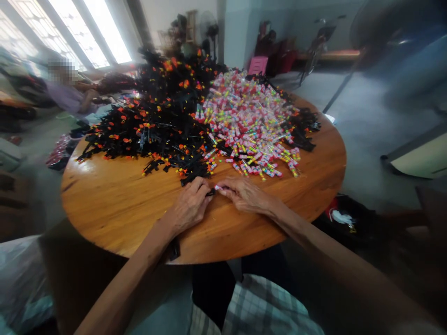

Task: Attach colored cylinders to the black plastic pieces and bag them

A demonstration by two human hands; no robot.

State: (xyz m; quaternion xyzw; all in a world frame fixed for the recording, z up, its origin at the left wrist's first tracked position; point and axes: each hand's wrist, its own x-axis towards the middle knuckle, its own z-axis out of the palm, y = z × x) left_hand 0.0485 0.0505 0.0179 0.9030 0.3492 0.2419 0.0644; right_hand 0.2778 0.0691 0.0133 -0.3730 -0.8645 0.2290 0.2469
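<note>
Near the table's front, my left hand is closed around a black plastic piece, which looks like a toy gun mostly hidden by the fingers. Facing it, my right hand pinches a small pink-and-white tube, its end close to the black piece; whether the two touch I cannot tell. Just beyond my hands lies a big heap of black toy guns with orange and yellow parts. To its right is a pile of small clear tubes with pink labels and coloured caps.
Everything lies on a round wooden table. Another black piece rests at its front edge, beside my left forearm. A person sits at the far left by the window. A pink stool and a bicycle stand behind.
</note>
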